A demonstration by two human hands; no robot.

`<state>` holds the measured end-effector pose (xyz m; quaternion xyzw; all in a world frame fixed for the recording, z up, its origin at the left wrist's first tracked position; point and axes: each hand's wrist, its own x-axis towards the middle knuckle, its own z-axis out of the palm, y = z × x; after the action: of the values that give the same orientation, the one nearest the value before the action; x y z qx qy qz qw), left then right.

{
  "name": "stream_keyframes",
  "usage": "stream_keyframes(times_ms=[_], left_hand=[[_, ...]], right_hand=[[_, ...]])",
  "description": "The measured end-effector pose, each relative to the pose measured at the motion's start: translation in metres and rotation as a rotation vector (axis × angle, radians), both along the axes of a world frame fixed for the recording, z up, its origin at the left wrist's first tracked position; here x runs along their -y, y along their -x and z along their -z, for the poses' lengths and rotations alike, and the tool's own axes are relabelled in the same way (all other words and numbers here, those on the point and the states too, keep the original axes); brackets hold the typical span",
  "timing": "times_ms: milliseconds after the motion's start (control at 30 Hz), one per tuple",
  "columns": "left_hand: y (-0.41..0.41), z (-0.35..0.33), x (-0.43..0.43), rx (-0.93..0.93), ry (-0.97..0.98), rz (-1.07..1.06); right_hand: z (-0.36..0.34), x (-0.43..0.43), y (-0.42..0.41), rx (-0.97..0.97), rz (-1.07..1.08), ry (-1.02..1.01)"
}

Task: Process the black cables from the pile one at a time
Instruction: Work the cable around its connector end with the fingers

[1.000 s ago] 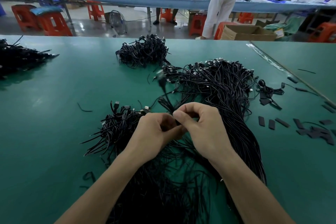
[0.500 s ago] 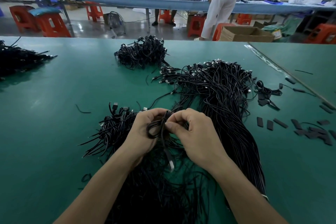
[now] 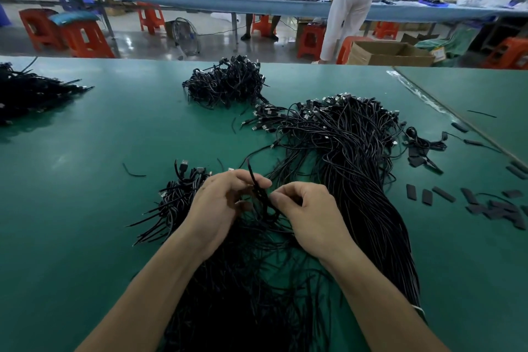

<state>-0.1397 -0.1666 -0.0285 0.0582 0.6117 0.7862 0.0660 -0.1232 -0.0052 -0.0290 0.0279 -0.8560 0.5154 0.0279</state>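
A big pile of loose black cables [image 3: 351, 157] with USB plugs spreads over the green table [image 3: 85, 180] from centre right down to the near edge. My left hand [image 3: 220, 206] and my right hand [image 3: 308, 214] meet just above the pile's near part. Both pinch one folded black cable [image 3: 261, 197]; its end sticks up between the fingers. A small heap of bundled cables [image 3: 177, 197] lies just left of my left hand.
Another heap of coiled cables [image 3: 228, 83] sits at the table's far middle, and a further cable heap [image 3: 31, 91] at far left. Black strips [image 3: 497, 206] lie scattered at right. Beyond the table stand orange stools [image 3: 83, 37], a cardboard box [image 3: 388, 53] and people at a blue bench.
The loose loop held half a second ago is now folded tight between both hands. The dangling plug end below the hands is no longer seen. My hands moved slightly apart.
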Motion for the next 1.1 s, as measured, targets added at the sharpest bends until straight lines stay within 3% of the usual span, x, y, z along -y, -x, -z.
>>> stream_keyframes(times_ms=[233, 333, 567, 667, 733, 833, 900, 1033, 1100], left_hand=[[-0.004, 0.004, -0.009, -0.227, 0.118, -0.033], [-0.003, 0.006, -0.01, -0.187, 0.164, 0.005], [-0.003, 0.01, -0.014, -0.148, 0.063, -0.098], [-0.004, 0.013, -0.012, -0.094, 0.1, -0.147], [-0.006, 0.014, -0.009, -0.051, 0.147, -0.072], [-0.005, 0.013, -0.009, -0.02, 0.224, 0.05], [-0.003, 0.012, -0.012, -0.07, 0.319, 0.007], [0.001, 0.017, -0.008, -0.307, 0.746, -0.309], [0.006, 0.017, 0.005, -0.397, 0.927, -0.482]], right_hand=[[0.005, -0.006, 0.006, 0.032, 0.141, 0.026], [0.004, -0.007, 0.008, 0.017, 0.167, 0.055], [0.001, -0.005, 0.004, -0.035, 0.178, 0.166], [-0.003, -0.003, 0.002, -0.106, 0.166, 0.183], [-0.004, -0.003, 0.002, -0.143, 0.148, 0.171], [-0.002, -0.005, 0.006, -0.114, 0.136, 0.195], [0.003, -0.005, 0.008, -0.079, 0.159, 0.181], [0.014, -0.018, 0.01, 0.013, 0.15, -0.05], [0.021, -0.031, 0.01, 0.068, 0.155, -0.45]])
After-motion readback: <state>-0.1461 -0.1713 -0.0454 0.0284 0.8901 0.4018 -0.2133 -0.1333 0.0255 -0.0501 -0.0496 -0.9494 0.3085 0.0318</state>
